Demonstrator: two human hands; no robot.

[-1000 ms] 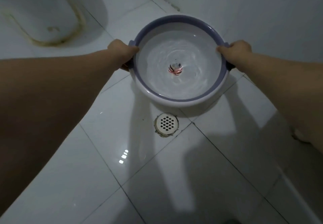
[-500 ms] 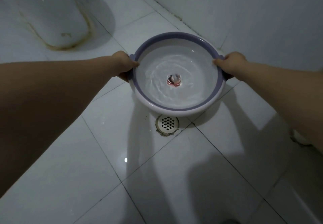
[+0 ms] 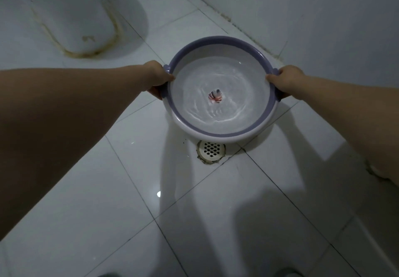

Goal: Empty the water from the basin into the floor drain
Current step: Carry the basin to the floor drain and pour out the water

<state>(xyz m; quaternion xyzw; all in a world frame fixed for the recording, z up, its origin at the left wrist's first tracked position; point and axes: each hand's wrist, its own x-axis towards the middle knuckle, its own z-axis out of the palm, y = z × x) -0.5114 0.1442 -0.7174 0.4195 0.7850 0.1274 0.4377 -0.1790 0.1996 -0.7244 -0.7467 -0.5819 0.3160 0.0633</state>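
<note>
A round white basin [image 3: 224, 135] with a purple rim holds rippling water, with a small red and dark motif at its bottom centre. My left hand [image 3: 156, 78] grips its left handle and my right hand [image 3: 285, 80] grips its right handle. The basin is held roughly level, low over the white tiled floor. The round white floor drain [image 3: 211, 149] with a lattice grate lies just in front of the basin's near edge, partly tucked under it.
The white toilet base [image 3: 82, 24] with a stained seal stands at the back left. A tiled wall [image 3: 323, 17] runs along the back right, close behind the basin. Shadows of my arms fall across the glossy floor tiles [image 3: 108, 212].
The basin has come lower and slightly nearer the drain, and the water ripples more. Both hands keep their grip on the handles.
</note>
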